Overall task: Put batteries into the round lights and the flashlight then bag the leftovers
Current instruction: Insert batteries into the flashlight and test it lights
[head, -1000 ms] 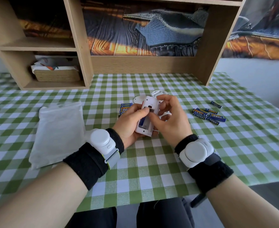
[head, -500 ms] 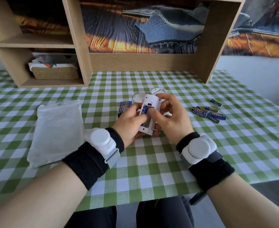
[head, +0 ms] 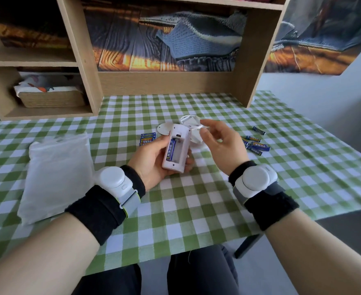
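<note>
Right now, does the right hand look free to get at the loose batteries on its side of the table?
Probably yes. The right hand is raised, holding nothing, and the loose batteries lie uncovered on the tablecloth just beyond it, with nothing between them.

We see even, soft daylight, bright on the checked tablecloth [head: 186, 205], with only faint shadows under the hands. Wide-angle bending curves the wooden shelf [head: 86, 60] uprights and stretches the forearms at the bottom edge. The shelf's upper left compartment stays dim.
</note>
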